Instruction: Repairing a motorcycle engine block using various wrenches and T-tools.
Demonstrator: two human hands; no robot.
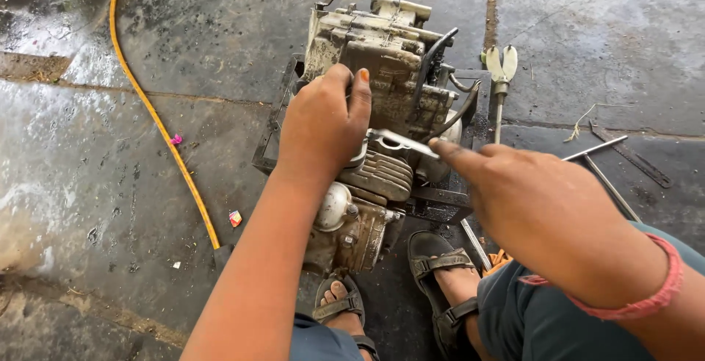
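A dirty motorcycle engine (382, 74) rests on a black metal stand (273, 130) on the wet stone floor. My left hand (323, 122) lies on the engine's left side, fingers curled over the casing above the finned cylinder (382, 174). My right hand (540, 210) grips a slim silver wrench (404, 143), its tip lying against the engine just above the fins. A pink thread band circles my right wrist.
A yellow hose (158, 122) runs across the floor on the left. Pliers with pale handles (501, 74) and a T-handle tool (598, 157) lie to the right. My sandalled feet (440, 273) sit just below the engine. Small scraps litter the wet floor.
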